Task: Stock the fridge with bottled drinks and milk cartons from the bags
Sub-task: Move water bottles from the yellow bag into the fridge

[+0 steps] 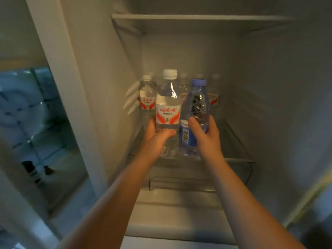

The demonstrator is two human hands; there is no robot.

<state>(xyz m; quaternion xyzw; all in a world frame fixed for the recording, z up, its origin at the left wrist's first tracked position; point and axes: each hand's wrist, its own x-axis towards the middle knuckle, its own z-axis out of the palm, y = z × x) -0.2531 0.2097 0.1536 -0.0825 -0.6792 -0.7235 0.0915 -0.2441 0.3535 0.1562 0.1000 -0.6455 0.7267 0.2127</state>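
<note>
Both my arms reach into the open fridge. My left hand (154, 135) grips a clear water bottle with a white cap and red-and-white label (168, 101) around its lower body. My right hand (206, 137) grips a bluish bottle with a purple cap and blue label (197, 103), tilted slightly left. Both bottles are at the front of the glass shelf (235, 146); their bases seem to touch it. Several more white-capped bottles (147, 97) stand upright in a row at the back of that shelf.
An upper shelf (197, 17) spans the fridge above. A clear drawer (197, 178) sits below the glass shelf. The fridge's left wall (100, 87) and right wall (280, 105) close in the sides. Left of the fridge frame, a tiled floor (27, 114) shows.
</note>
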